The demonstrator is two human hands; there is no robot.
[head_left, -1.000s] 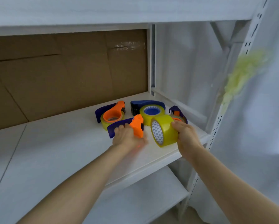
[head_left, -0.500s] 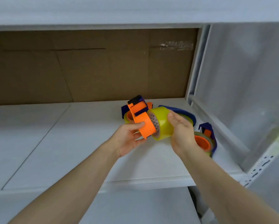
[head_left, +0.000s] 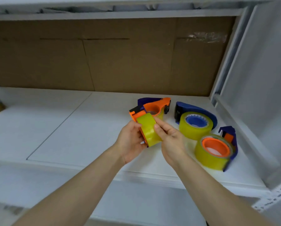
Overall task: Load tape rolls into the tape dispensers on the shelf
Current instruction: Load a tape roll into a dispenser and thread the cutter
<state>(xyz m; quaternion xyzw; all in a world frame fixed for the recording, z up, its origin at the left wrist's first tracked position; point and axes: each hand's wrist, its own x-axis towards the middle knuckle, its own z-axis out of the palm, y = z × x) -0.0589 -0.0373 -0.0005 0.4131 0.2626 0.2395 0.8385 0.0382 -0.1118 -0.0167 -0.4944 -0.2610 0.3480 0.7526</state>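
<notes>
Smooth white shelf (head_left: pixel 71 128) backed by creased brown cardboard (head_left: pixel 120 62); above the shelf's front, the left hand (head_left: pixel 130 142) curls round an orange plastic dispenser (head_left: pixel 137 114); right hand (head_left: pixel 170 142) fingertips pinch a glossy yellow tape roll (head_left: pixel 148 129) against it

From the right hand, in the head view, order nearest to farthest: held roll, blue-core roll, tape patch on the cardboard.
1. Held roll, touching the right hand, on its left.
2. Blue-core roll, on the shelf to its right.
3. Tape patch, high on the back cardboard.
</notes>
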